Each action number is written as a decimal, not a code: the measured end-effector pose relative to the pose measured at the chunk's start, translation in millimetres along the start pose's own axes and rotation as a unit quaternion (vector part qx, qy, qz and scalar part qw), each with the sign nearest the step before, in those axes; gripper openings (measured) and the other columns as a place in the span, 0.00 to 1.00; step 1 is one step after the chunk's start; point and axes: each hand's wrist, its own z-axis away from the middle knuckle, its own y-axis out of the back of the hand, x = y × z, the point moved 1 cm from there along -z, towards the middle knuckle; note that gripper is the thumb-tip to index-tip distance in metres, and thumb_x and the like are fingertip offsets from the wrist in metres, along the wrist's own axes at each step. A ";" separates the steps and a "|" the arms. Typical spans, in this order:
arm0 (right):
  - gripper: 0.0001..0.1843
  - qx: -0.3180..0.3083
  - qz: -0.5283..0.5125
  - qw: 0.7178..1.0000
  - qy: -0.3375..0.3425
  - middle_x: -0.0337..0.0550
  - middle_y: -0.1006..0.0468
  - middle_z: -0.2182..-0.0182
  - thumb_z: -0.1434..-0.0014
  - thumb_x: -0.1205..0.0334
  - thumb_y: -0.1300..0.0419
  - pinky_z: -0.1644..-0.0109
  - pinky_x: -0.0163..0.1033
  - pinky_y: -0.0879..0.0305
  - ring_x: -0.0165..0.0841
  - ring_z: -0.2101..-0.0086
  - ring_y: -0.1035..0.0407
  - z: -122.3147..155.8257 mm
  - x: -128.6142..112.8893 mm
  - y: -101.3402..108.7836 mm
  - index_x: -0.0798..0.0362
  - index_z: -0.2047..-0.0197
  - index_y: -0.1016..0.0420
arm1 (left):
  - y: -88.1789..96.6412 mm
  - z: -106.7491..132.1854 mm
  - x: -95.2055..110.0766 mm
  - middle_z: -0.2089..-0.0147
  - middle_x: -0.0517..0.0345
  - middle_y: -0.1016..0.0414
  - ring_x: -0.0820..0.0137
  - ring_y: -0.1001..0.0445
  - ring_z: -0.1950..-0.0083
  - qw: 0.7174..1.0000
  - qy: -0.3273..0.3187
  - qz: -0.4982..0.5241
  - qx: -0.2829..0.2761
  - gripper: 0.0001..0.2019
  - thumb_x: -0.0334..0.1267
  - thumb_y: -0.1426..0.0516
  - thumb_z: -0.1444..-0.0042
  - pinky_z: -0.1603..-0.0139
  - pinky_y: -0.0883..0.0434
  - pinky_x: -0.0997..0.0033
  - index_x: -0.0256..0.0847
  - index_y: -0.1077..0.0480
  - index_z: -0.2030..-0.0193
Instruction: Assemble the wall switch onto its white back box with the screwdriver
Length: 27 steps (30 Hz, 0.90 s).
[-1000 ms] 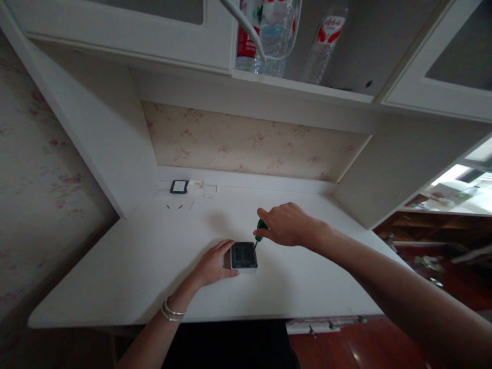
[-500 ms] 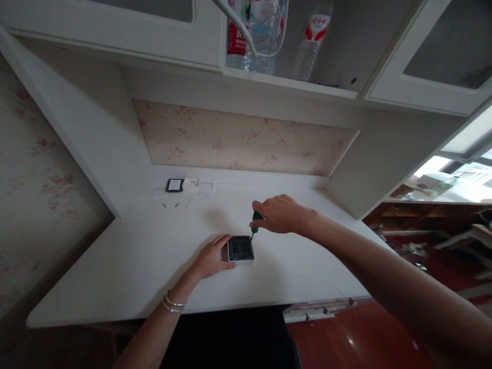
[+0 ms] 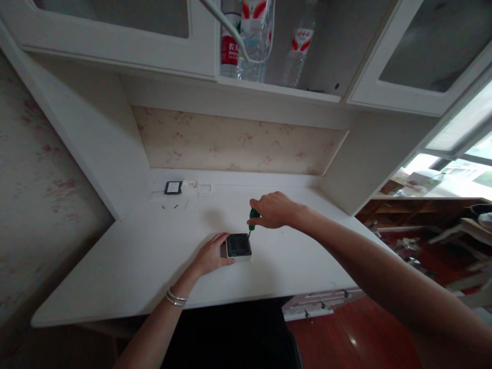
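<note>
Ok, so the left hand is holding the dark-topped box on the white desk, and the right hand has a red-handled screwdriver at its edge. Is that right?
Not quite: the screwdriver has a green handle, not red, as the head view shows. The left hand and right hand are as you said.

Below the frame's centre I hold a small square box (image 3: pixel 238 246), white-sided, dark face up, lying flat. My green-handled screwdriver (image 3: pixel 252 219) leans slightly, its thin shaft pointing down at the box's upper right edge.
</note>
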 end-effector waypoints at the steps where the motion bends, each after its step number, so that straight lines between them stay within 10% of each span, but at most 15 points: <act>1: 0.29 0.002 -0.001 1.000 -0.003 0.57 0.22 0.65 0.40 0.39 0.52 0.62 0.47 0.37 0.50 0.62 0.26 -0.2 -0.2 -0.4 0.57 0.54 0.30 | 0.0 0.2 0.4 0.38 0.51 0.36 0.57 0.36 0.39 1.000 0.000 -0.001 0.001 0.39 0.44 0.33 0.59 0.38 0.39 0.57 0.46 0.40 0.38; 14: 0.21 0.118 -0.164 0.974 -0.104 0.43 0.22 0.69 0.41 0.42 0.49 0.68 0.37 0.43 0.37 0.70 0.29 21.5 27.0 -24.9 0.48 0.55 0.29 | -3.7 -1.1 -6.4 0.35 0.50 0.39 0.57 0.39 0.36 1.000 0.023 -0.013 -0.003 0.41 0.47 0.34 0.58 0.36 0.41 0.59 0.44 0.42 0.36; 27: 0.20 0.213 -0.424 0.799 -0.369 0.42 0.22 0.68 0.43 0.45 0.48 0.66 0.39 0.38 0.39 0.68 0.28 46.4 9.2 -210.5 0.49 0.54 0.35 | -2.3 -27.9 -18.9 0.34 0.49 0.40 0.57 0.40 0.34 0.997 0.062 0.035 0.036 0.40 0.44 0.33 0.58 0.33 0.44 0.58 0.41 0.40 0.36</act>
